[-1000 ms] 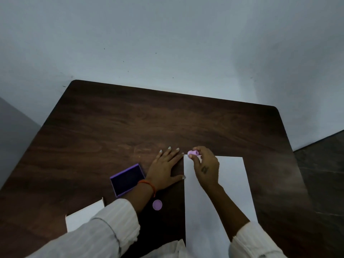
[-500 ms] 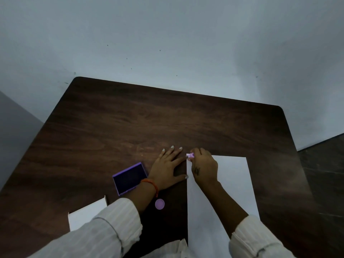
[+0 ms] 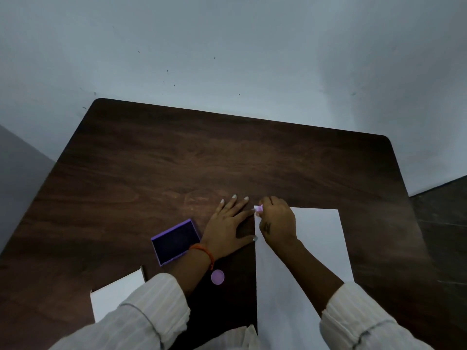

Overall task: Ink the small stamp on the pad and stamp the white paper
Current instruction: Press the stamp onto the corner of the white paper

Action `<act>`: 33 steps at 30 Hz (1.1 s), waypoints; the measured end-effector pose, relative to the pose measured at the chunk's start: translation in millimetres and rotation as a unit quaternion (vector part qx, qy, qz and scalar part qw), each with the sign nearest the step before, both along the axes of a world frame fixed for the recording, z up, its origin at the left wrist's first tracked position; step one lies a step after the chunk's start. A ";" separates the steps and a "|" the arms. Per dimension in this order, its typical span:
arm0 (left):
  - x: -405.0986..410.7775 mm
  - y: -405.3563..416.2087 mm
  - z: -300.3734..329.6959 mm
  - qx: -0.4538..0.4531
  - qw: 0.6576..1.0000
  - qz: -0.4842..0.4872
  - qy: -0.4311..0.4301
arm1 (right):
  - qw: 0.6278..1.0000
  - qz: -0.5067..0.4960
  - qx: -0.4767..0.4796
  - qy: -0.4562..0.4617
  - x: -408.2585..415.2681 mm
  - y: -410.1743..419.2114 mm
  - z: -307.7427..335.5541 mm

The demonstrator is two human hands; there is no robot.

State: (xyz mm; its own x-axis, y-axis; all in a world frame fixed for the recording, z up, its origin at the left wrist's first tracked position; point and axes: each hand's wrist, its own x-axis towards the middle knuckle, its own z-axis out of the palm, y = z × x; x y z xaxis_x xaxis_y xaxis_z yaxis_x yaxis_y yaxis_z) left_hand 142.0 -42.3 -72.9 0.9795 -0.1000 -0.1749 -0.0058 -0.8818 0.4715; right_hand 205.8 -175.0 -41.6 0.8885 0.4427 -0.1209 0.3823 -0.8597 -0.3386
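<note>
Right hand: the right hand (image 3: 276,222) is curled tight around the small stamp (image 3: 259,208), knuckles up, pressing down at the far left corner of the white paper (image 3: 321,238); a dark mark shows on the back of the hand.
Small stamp: pale pink-purple, only its tip peeks out past the fingers, right at the paper's top left corner; I cannot tell from here whether its face is touching the sheet.
Left hand: the left hand (image 3: 231,227) lies flat and spread wide on the desk (image 3: 227,160), palm down and holding nothing, with its thumb tip reaching the paper's left edge and its forefinger tip just beside the stamp.
Wrist: an orange band (image 3: 203,251) circles the left wrist, and both arms wear pale striped sleeves (image 3: 146,311).
White paper: a long sheet lying flat on the near right part of the desk, running toward the person, with the right forearm across it.
Ink pad: the purple ink pad (image 3: 175,241) sits open on the desk just left of the left wrist, dark inside.
Round cap: a small purple disc (image 3: 217,277) lies flat near the left forearm, apart from the pad.
White box: a white box (image 3: 116,296) rests at the near left, partly under the left sleeve.
Desk: dark wood grain with rounded corners, set against a pale wall (image 3: 227,46).
</note>
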 end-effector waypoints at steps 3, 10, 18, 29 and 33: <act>0.0 0.4 -1.9 -0.010 1.000 0.005 -0.004 | 1.000 0.004 0.009 -0.011 -0.9 -0.2 -1.4; -1.4 0.2 -4.0 -0.020 1.000 0.012 -0.006 | 0.999 0.028 0.004 -0.029 -2.5 -1.3 -3.5; 2.2 0.5 8.6 -0.002 0.999 -0.002 0.033 | 0.998 -0.034 0.050 0.035 2.7 -2.2 6.7; -73.6 -6.3 37.9 -0.149 0.978 0.143 -0.003 | 0.548 -0.398 0.607 0.415 -38.1 -56.2 27.9; -115.2 -12.1 31.4 -0.127 0.977 0.170 -0.005 | 0.465 -0.401 0.637 0.466 -70.9 -63.0 16.7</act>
